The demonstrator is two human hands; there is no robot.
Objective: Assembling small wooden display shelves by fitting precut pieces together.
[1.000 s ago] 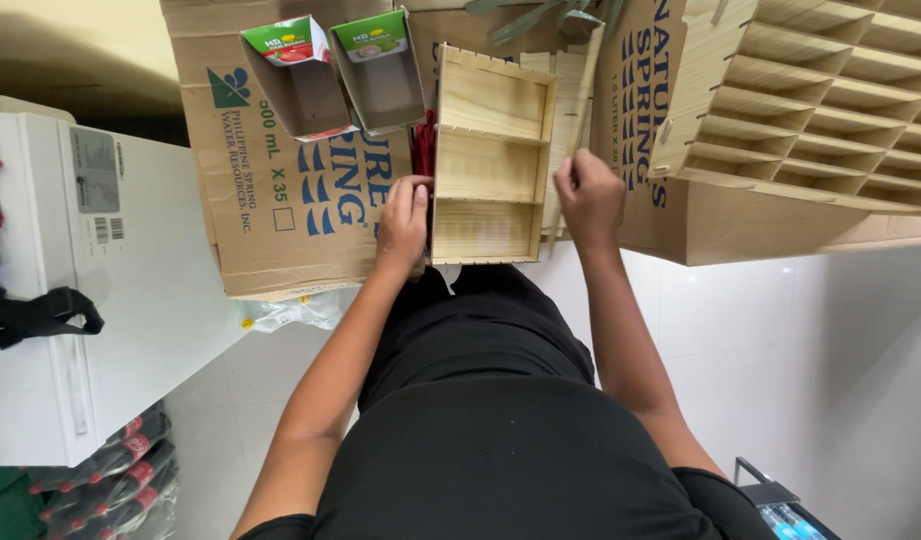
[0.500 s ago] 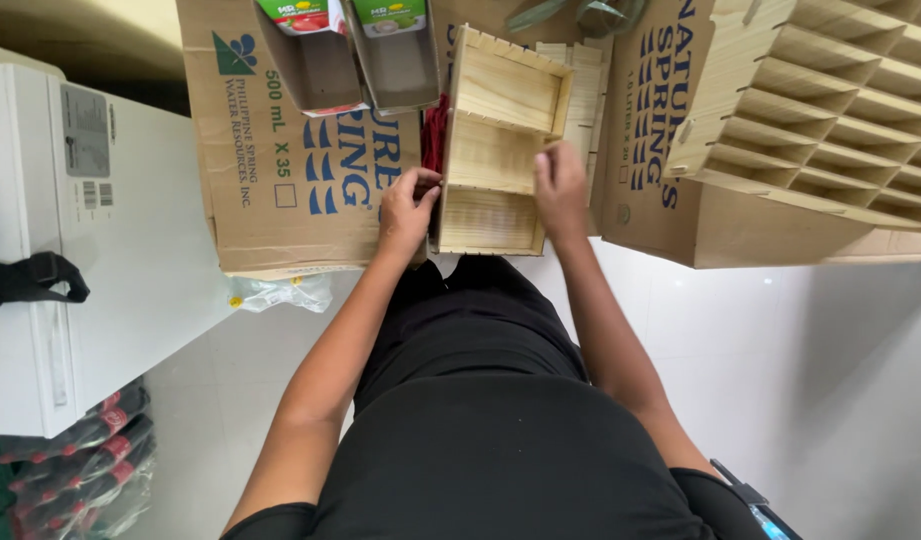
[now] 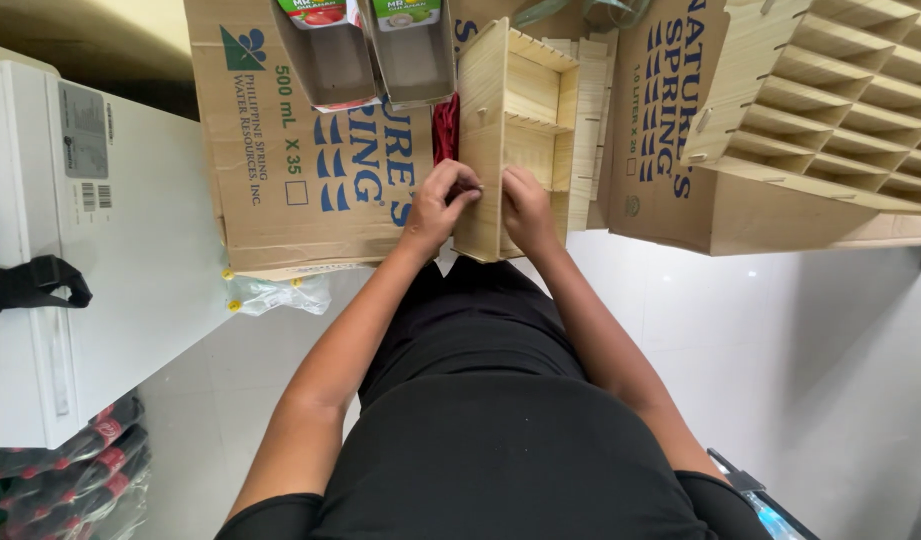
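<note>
A: Head view, looking down past your black shirt: the small wooden rack (image 3: 510, 140) is the landmark, a pale plywood box with shelves and slotted edges, standing at the end of your lap.

B: Where are your hands on it?

A: Your left hand (image 3: 442, 205) is at the rack's near left edge, fingers curled and pinched together against the side panel. I cannot tell whether something small sits between the fingertips. Your right hand (image 3: 525, 208) lies just right of it, fingers bent narrow and pressing on the same near panel. The two hands almost touch.

B: What stands around the rack?

A: Left of the rack, a large cardboard box (image 3: 300, 150) with blue print lies on its side, and a strip of red cloth (image 3: 445, 128) shows between box and rack. Above that box, left of the rack's far end, two open cartons (image 3: 380, 50) stand side by side. Right of the rack, a second cardboard box (image 3: 660, 120) carries a bigger wooden rack (image 3: 830, 110) with many slots. Far left of the rack is a white appliance (image 3: 100, 240), with a clear plastic bag (image 3: 275, 293) on the floor between it and the first box.
</note>
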